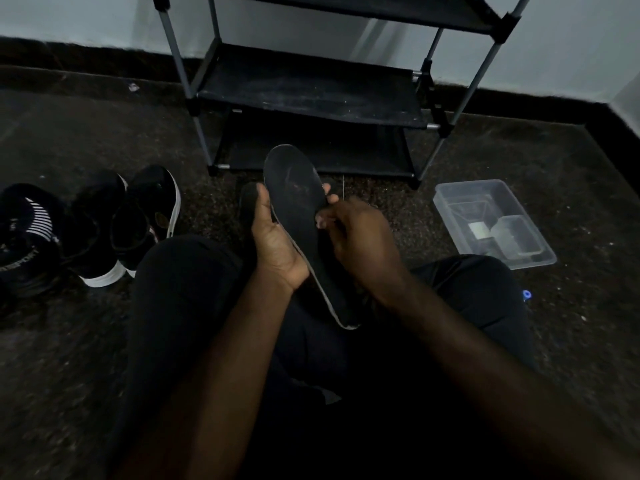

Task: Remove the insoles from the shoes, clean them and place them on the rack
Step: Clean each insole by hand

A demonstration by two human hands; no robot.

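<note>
Insole [298, 195], black with a pale edge, is held up over the person's lap, its toe end pointing away toward the rack [311, 95] and its heel end low between the knees. The left hand [277, 247] grips it from the left side, thumb laid on the top face and fingers tucked underneath. The right hand [360, 244] holds its right edge with the fingers curled in close; whether they hold anything else as well cannot be told in the dim light. A dark shape [247, 206] lies on the floor just behind the left hand, too dark to identify. The rack stands against the wall straight ahead, its dusty black shelves bare. To the left on the floor sit a pair of black shoes [121, 226] with white soles, and beside them another dark shoe [29, 237] with white stripes. To the right, near the rack's foot, sits a clear plastic box [450, 199].
</note>
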